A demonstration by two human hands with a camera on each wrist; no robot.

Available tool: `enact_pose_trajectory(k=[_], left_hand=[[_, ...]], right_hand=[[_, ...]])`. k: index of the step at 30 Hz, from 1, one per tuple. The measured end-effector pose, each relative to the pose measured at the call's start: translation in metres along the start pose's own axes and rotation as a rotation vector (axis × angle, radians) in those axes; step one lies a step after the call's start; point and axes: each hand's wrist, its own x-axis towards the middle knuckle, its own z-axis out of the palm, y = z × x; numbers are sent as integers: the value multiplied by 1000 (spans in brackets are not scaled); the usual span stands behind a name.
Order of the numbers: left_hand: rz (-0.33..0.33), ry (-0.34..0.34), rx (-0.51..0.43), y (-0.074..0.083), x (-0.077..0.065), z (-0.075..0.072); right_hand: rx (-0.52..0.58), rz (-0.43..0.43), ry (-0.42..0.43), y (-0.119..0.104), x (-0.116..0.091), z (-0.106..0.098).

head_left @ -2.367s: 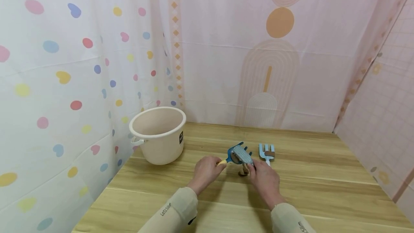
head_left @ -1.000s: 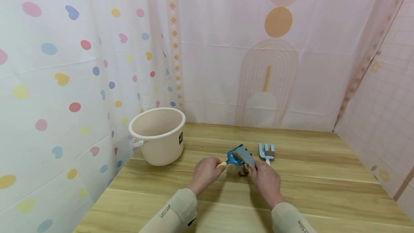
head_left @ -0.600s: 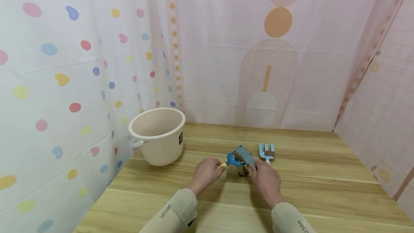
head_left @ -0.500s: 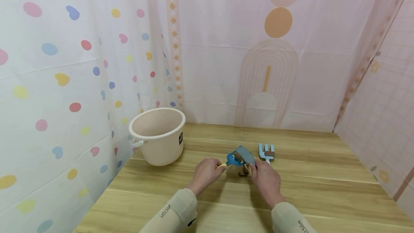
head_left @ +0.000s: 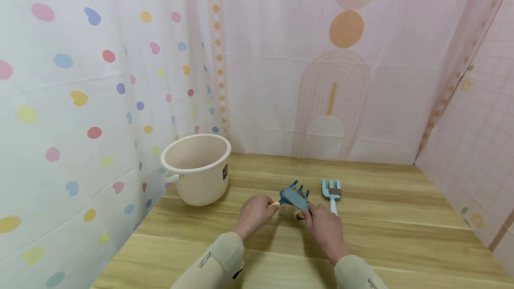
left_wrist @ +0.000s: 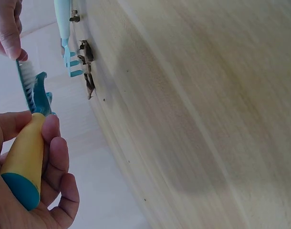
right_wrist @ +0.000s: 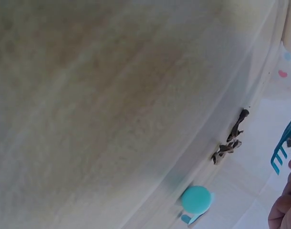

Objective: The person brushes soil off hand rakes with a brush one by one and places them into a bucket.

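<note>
My left hand (head_left: 254,216) grips the yellow handle (left_wrist: 25,155) of a small blue hand rake, its tines (right_wrist: 279,151) pointing away from me. My right hand (head_left: 326,232) pinches the end of a grey-blue brush (head_left: 295,197), whose white bristles (left_wrist: 28,76) face the rake head in the left wrist view. From above, the brush back hides most of that head. Below both tools, dark curled scraps (right_wrist: 235,131) lie on the table. To the right rests a light blue garden fork (head_left: 333,204) with a brown piece at its tines.
A cream bucket (head_left: 201,186) with a side handle stands at the back left of the wooden table (head_left: 381,226). Printed curtains (head_left: 261,97) enclose the table at the back and sides.
The right hand and brush have shifted left and a little toward me across the rake. The rake's tines now show more beyond the brush. The bucket and fork stay put.
</note>
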Motion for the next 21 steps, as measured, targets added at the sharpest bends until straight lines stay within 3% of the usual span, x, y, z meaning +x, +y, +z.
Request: enact_pose_trajectory(k=[10, 15, 21], left_hand=[[23, -11, -9, 3, -1, 0], [0, -22, -31, 2, 0, 0], [22, -27, -16, 3, -1, 0]], right_hand=[[7, 101, 5, 15, 0, 1], [11, 117, 4, 19, 0, 1], [-8, 127, 8, 20, 1, -1]])
